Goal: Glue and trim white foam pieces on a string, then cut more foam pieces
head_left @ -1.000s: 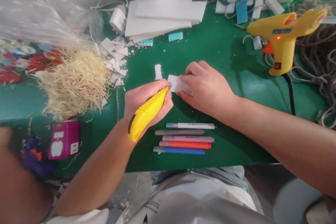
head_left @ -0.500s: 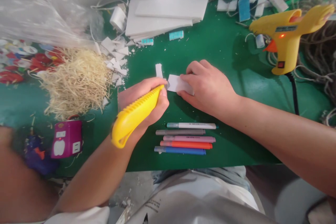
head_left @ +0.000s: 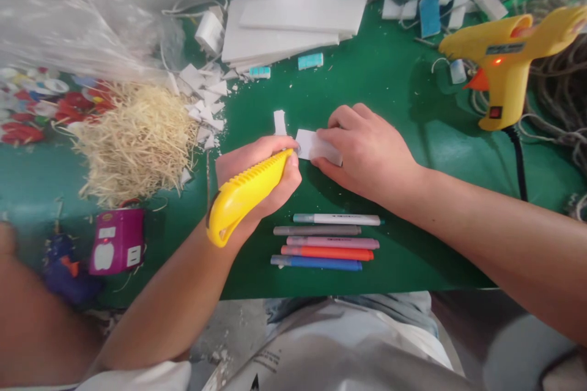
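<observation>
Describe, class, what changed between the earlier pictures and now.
The left hand drew the yellow ridged plastic cutter slightly leftward, then back right; its rear end finishes further left. Nothing was grasped or released. The right hand still holds the flat white rectangular piece.

Cutter in left hand, white piece in right hand
</observation>
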`<state>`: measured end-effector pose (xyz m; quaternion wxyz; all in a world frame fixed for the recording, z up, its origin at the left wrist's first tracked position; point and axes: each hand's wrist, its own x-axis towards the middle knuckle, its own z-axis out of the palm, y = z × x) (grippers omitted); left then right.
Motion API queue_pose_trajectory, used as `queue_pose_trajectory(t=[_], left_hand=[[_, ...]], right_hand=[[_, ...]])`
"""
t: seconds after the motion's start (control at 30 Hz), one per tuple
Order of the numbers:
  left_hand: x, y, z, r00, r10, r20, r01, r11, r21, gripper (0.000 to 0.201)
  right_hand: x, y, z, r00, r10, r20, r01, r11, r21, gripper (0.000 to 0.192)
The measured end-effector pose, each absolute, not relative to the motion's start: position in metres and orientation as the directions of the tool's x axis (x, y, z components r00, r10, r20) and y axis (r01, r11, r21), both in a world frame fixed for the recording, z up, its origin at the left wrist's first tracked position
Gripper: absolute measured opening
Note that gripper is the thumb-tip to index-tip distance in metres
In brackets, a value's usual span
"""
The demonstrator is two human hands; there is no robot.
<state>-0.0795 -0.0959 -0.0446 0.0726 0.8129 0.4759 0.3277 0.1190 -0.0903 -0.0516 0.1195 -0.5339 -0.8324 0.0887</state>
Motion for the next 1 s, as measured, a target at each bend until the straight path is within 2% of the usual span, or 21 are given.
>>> queue_pose_trajectory(t=[0.17,0.4,0.67,0.87,1.0], left_hand=[[-0.079,-0.094,-0.054,0.335,0.734,0.591,0.713,-0.608,0.35,0.02],[-0.078,-0.095,-0.044,0.458,0.743,0.489,0.666,-0.65,0.366,0.016],[-0.077,-0.094,-0.045,0.423,0.747,0.512,0.684,-0.635,0.361,0.016],[-0.082,-0.1,-0.036,0.331,0.774,0.54,0.697,-0.586,0.414,0.016],[-0.083,-0.098,-0.037,0.362,0.785,0.503,0.69,-0.588,0.422,0.013]], right_hand=[[0.119,-0.09,-0.053,-0.409,0.906,0.112,0.865,0.424,-0.267,0.025],[0.118,-0.09,-0.052,-0.406,0.908,0.104,0.875,0.419,-0.244,0.025],[0.117,-0.09,-0.052,-0.402,0.91,0.103,0.874,0.415,-0.254,0.023],[0.117,-0.091,-0.051,-0.401,0.912,0.084,0.876,0.409,-0.254,0.025],[0.117,-0.091,-0.051,-0.404,0.91,0.096,0.872,0.414,-0.262,0.025]])
